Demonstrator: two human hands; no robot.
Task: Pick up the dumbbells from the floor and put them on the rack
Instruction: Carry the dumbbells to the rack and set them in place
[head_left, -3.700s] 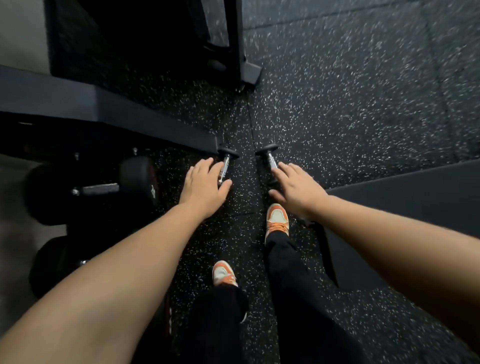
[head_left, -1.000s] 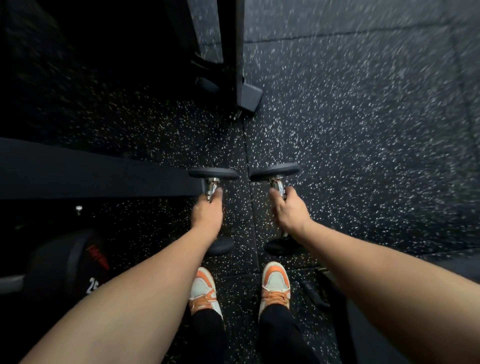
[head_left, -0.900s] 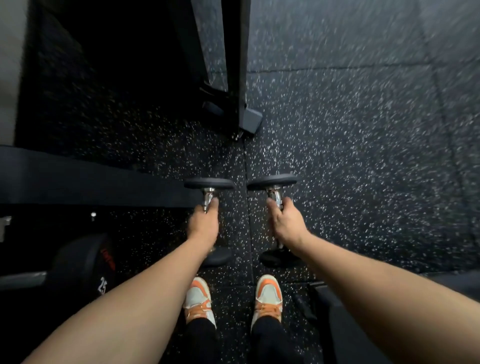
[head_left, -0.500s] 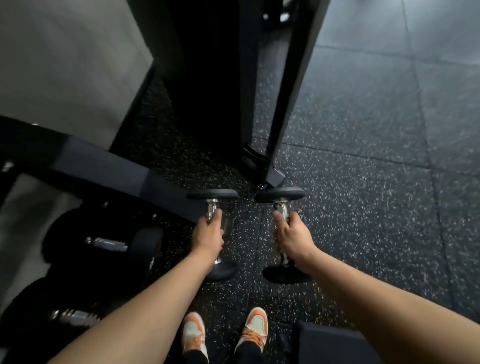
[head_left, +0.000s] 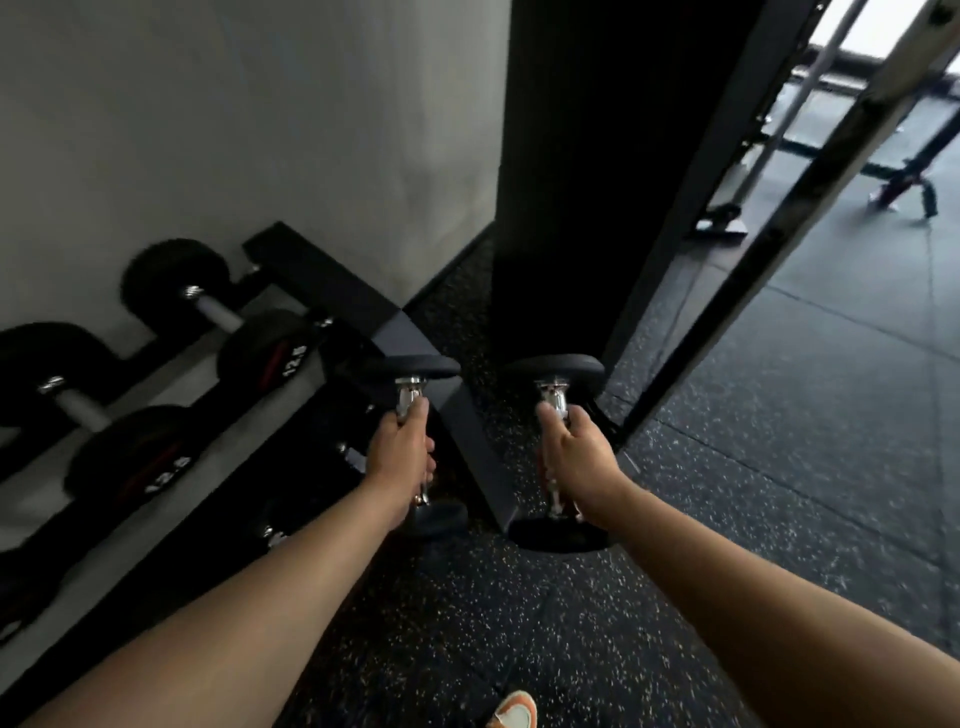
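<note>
I hold two small black dumbbells with chrome handles, both off the floor and pointing away from me. My left hand is shut around the handle of the left dumbbell. My right hand grips the handle of the right dumbbell. The black dumbbell rack stands at the left against a grey wall, its end post just ahead of my left hand. Two larger dumbbells marked 12.5 rest on its upper tier, and more sit dimly on the tier below.
A wide black pillar rises straight ahead, with a slanted black machine frame to its right. More gym equipment stands far right. Black speckled rubber floor spreads right. My orange shoe shows at the bottom.
Both hands closed on the dumbbells and lifted them off the floor. My view has risen, bringing the wall, the rack's upper tier and the far equipment into sight.
</note>
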